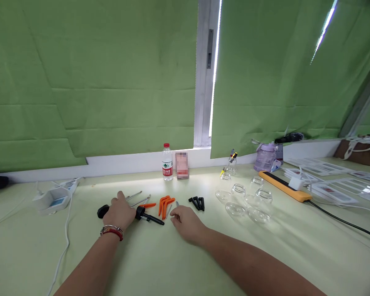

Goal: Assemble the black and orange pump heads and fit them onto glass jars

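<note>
Left of lower centre in the frame, a black clamp-like tool (151,217) lies on the tabletop (154,263), its long axis slanting, slim end toward the lower right. Its chunky end sits just right of the left grip (119,211). Beyond that hand, thin shiny shafts (134,195) point to the upper right; a rounded black handle (102,211) shows at its left. I cannot tell what the left grip encloses. The right grip (186,222) is narrow, fingers curled toward the thumb, beside bent orange pieces (161,205); any hold is unclear.
</note>
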Demonstrator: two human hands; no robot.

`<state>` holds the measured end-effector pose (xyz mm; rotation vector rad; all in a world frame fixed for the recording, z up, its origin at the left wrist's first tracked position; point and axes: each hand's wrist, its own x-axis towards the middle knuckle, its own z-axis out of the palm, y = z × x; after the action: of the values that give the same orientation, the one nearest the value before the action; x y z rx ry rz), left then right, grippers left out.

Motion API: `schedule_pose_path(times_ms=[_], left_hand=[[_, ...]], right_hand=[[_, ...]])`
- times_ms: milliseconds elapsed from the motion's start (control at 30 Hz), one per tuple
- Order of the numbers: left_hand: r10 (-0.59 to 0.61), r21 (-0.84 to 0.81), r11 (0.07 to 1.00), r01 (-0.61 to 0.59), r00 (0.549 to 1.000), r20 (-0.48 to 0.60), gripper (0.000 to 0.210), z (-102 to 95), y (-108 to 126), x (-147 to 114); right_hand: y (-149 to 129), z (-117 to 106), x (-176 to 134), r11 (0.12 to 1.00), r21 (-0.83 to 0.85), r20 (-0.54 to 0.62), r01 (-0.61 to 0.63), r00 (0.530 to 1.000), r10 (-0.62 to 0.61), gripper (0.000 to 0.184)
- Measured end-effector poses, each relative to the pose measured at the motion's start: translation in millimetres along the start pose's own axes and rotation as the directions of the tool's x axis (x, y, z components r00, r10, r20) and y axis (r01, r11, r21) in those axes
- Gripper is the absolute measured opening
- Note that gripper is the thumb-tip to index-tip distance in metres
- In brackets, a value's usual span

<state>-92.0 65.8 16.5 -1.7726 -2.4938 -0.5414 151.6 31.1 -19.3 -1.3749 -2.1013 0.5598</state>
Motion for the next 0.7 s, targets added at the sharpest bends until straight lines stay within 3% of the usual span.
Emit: schedule_pose_path(times_ms=[133, 233, 433, 700], left_hand=[[-0.009, -0.027, 1.0, 0.007, 0.997, -0.076, 0.051, -6.3, 9.0, -5.5], [0.062, -0.03, 0.997, -0.069, 0.982, -0.176, 0.047, -5.8, 12.5, -9.3], [0.215, -0.059, 0.967, -0.248, 0.917, -0.337, 0.029, 6.6, 13.1, -10.6], [0.323, -0.106, 0.908, -0.405, 0.839, -0.437, 0.027, 14.7, 11.8, -5.2]], right_hand=[[-6.3, 3.1, 23.0, 0.99, -0.024, 0.022, -0.138, 0.99, 0.138, 0.02], [-11.7, 7.4, 40.4, 0.98, -0.045, 0.022, -0.196, 0.98, 0.197, 0.017], [-20.5, 16.1, 61.8, 0.935, -0.087, 0.02, -0.343, 0.938, 0.346, 0.012], [-21.2, 18.2, 72.7, 0.888, -0.083, 0.012, -0.451, 0.891, 0.454, 0.022]])
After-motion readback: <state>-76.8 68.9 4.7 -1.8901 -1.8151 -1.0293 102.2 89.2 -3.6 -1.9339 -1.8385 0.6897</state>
